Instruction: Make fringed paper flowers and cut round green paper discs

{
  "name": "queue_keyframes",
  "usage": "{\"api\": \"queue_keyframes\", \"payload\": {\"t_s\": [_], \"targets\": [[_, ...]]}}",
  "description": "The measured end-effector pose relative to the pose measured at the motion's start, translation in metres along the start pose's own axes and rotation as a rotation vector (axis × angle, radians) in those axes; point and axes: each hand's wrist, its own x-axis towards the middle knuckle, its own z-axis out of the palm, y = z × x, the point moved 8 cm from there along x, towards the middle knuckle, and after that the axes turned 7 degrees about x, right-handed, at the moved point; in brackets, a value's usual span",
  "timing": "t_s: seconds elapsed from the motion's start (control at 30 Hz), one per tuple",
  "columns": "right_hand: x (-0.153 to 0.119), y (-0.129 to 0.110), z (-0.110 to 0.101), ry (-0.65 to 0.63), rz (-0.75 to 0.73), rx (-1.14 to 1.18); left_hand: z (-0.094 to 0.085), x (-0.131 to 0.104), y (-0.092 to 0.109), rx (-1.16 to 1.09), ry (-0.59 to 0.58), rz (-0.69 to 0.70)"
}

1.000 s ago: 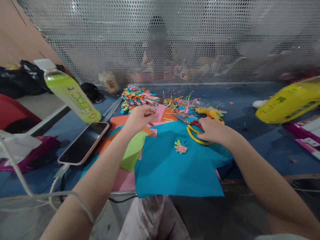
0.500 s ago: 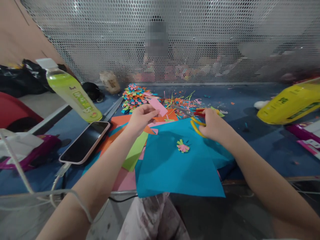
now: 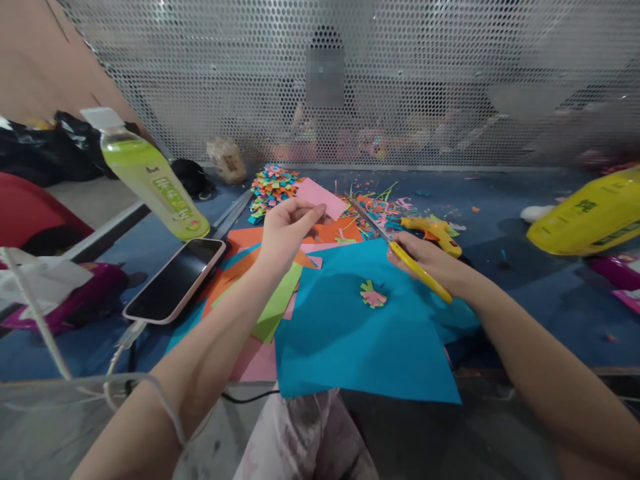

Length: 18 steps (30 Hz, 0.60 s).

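Observation:
Between thumb and fingers, my left hand (image 3: 293, 230) pinches a small pink paper piece (image 3: 321, 198) above the table. My right hand (image 3: 425, 257) is closed round the yellow-handled scissors (image 3: 373, 219), whose blades point up and left, apart from the paper. Below my hands lies a large blue paper sheet (image 3: 345, 340). On it rests a little fringed pink-and-green paper flower (image 3: 373, 294). Behind my left hand stands a cone of layered, multicoloured fringed paper (image 3: 273, 190). Paper scraps (image 3: 383, 207) are strewn beside it.
A yellow glue gun (image 3: 435, 233) lies beyond my right hand. Left are a phone (image 3: 175, 280) on a cable, a green drink bottle (image 3: 150, 177) and a purple tissue pack (image 3: 95, 293). A yellow packet (image 3: 585, 213) lies right. A perforated metal panel (image 3: 425, 53) closes off the back.
The scissors have turned in my right hand, with the yellow handle now across my palm, and that hand has uncovered the glue gun. The pink paper in my left hand has turned slightly.

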Motion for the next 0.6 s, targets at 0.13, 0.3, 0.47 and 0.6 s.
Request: {"api": "queue_keyframes", "payload": {"t_s": [0.13,0.3,0.47,0.6], "targets": [[-0.0005,0.0001,0.0076,-0.070,0.023,0.020,0.0009,-0.0017,0.0016,0.023,0.009,0.027],[-0.0018,0.0010,0.0108,-0.101,0.072,0.074,0.0053,-0.0041,0.0015,0.046,-0.005,0.039],[-0.0011,-0.0011,0.0106,-0.099,0.044,0.056,0.0088,-0.0066,0.0015,0.058,-0.021,0.047],[-0.0006,-0.0012,0.0108,-0.095,0.033,0.026,0.0102,-0.0070,0.0014,0.052,-0.026,0.042]]}}
